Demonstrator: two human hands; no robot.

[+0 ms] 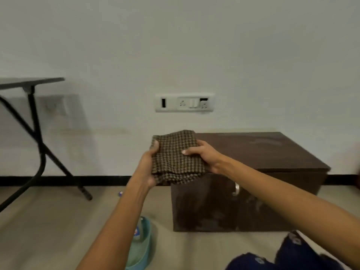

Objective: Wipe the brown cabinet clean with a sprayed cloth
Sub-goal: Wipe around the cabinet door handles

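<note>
- While both hands clamp the folded checked cloth [176, 158] between them, it hangs in the air just in front of the brown cabinet's [253, 172] upper left corner, not yet touching the wood as far as I can tell.
- The left hand [148, 168] grips the cloth's left edge from the side and beneath, thumb pressed onto the top near the far corner, fingers curled under and hidden.
- The right hand [204, 154] closes on the right edge, thumb laid flat across the weave and pointing left, remaining fingers tucked behind the fabric.
- Both forearms reach forward and converge toward the cloth, wrists slightly bent inward, which reads as folding or bunching the cloth into a pad.
- On progress, I judge the wiping proper has not begun: the cabinet top carries a pale, dull smear toward its far side, and the front door looks streaky around the metal handle [236, 189].
- Whether the cloth is already damp cannot be told.
- A bottle with a label sits in a green tub [142, 248] on the floor below the left arm, likely the spray.
- Top, front and sides all appear left to do.
</note>
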